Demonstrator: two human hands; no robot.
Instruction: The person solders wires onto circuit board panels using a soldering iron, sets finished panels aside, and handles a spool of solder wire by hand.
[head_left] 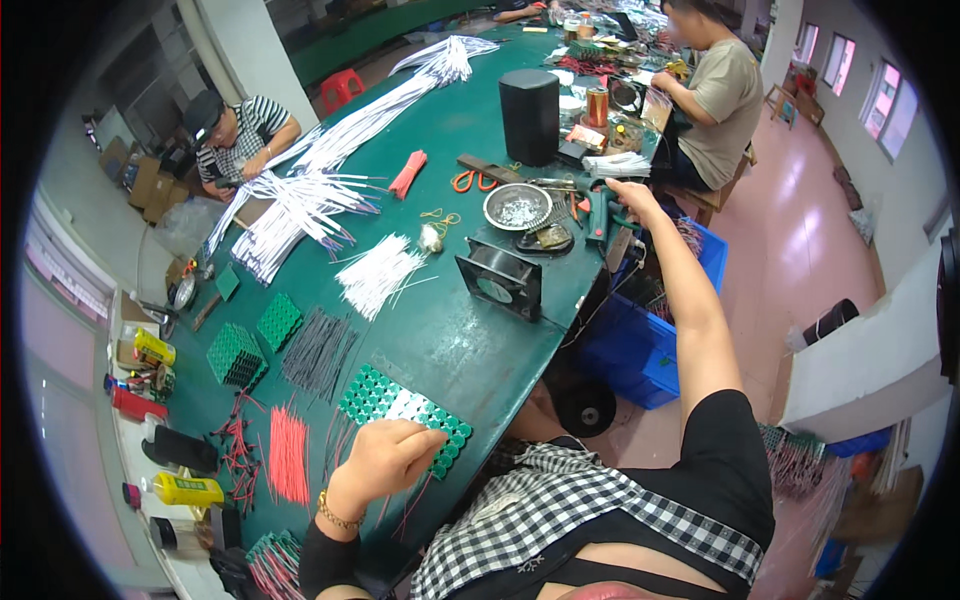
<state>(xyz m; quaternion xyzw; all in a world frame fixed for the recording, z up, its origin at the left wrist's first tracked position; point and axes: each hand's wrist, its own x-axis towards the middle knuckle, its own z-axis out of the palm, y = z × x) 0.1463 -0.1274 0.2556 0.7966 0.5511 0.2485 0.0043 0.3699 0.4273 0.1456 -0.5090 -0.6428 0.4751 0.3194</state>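
Observation:
My left hand (387, 458) is closed, fingers curled together, above the near edge of a panel of round green circuit boards (372, 393). Whatever its fingertips hold, if anything, is hidden. Thin red wires pass close by it. My right arm reaches out to the table's right edge, where my right hand (632, 198) is closed round a green gun-shaped tool (598, 218). Beside that tool are a round metal dish (518, 207) of small bright bits and a dark stand (546, 240). A black square fan (499, 280) stands nearer to me.
Bundles of red wires (289, 455), black wires (319, 352) and white wires (378, 275) lie to the left, by stacked green boards (237, 356). A black bin (530, 115) stands farther back. Blue crates (632, 352) sit below the right edge. Two people work across the table.

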